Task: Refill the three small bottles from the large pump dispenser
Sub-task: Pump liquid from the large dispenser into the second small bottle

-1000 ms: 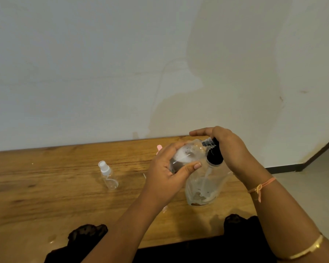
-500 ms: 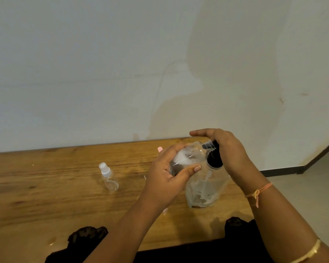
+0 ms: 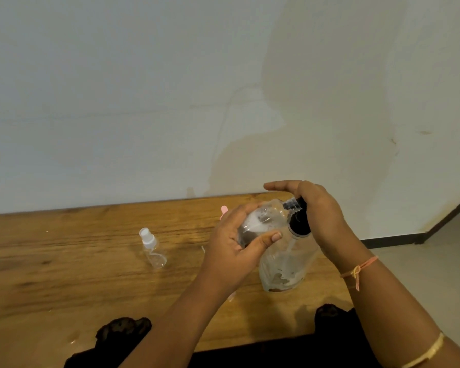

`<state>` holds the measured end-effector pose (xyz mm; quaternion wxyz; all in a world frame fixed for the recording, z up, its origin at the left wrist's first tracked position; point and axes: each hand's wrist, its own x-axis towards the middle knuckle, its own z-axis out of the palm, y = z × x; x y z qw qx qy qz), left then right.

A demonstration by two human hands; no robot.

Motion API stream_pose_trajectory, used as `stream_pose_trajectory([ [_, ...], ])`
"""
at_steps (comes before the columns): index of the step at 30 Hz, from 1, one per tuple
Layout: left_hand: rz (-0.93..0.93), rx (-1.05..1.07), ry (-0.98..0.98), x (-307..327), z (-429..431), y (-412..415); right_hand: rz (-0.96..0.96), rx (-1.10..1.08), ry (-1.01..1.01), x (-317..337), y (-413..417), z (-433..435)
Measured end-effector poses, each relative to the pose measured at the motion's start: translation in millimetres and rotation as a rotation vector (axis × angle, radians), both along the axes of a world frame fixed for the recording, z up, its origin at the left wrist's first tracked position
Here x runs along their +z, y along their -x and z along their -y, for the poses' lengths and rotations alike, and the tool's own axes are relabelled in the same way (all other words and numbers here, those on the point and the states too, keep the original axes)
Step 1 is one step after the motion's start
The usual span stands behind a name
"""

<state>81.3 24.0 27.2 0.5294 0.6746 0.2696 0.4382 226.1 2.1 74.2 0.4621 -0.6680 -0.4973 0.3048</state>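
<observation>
While the left hand (image 3: pixel 231 251) curls its fingers (image 3: pixel 266 239) round a small clear bottle (image 3: pixel 260 221), tilted with its threaded neck at the black pump head (image 3: pixel 299 224), the right hand (image 3: pixel 322 211) lies over that head, fingers stretched out. The large pump dispenser (image 3: pixel 284 266) stands on the tabletop (image 3: pixel 64 261). Another small spray bottle (image 3: pixel 152 248) lies well left.

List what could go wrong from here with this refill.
1. The left hand holds the small bottle tilted against the dispenser; a stroke may miss its narrow neck and drip on the table.
2. The dispenser looks nearly empty, so it may sputter.
3. The right hand only rests on top; a hard press might tip it.
</observation>
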Motion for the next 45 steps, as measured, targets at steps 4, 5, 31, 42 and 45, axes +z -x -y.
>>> stream_pose_trajectory([
  [4, -0.016, 0.012, 0.001, -3, -1, 0, 0.088, 0.035, 0.069, 1, -3, 1],
  [5, -0.032, 0.017, 0.0, -4, -1, -1, 0.135, 0.016, 0.104, 0, -4, 0],
  [31, -0.037, 0.017, 0.01, 1, 3, 0, 0.154, -0.008, 0.05, -9, -3, 1],
  [42, -0.064, 0.008, 0.029, 1, 1, -2, 0.303, -0.022, 0.183, -10, -8, -3],
  [45, -0.066, 0.015, 0.022, -2, 0, -1, 0.152, -0.083, 0.15, -7, -3, -2],
])
